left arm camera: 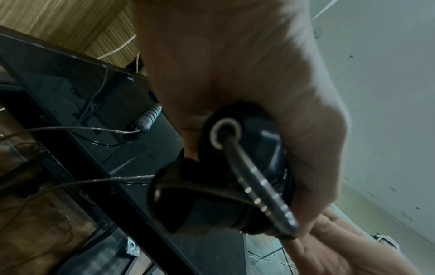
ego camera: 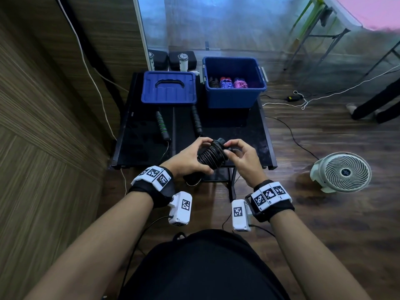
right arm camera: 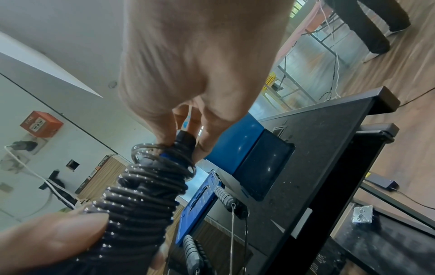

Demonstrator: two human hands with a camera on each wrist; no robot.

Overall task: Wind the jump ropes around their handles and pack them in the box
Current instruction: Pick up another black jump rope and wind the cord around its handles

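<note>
Winding step, near its end: black rope bundle (ego camera: pixel 212 155) coiled tight round paired handles, held in air just above tabletop's (ego camera: pixel 249 135) near edge, centre. Left hand (ego camera: pixel 190 158) clenched round bundle's lower body; right hand (ego camera: pixel 240 158) w/ fingertips pinching last loose loops at upper end. Long axis diagonal: butt ends toward person's left, cable end up & away toward far right. Next, probably: tuck or cinch last loop so coil holds, then carry to box (ego camera: pixel 234 83) at far right corner, already holding three wound ropes. Green-banded rope (ego camera: pixel 162 126) lies unwound mid-table, left of centre, handles pointing front-to-back; lid (ego camera: pixel 168 87) at far left.
</note>
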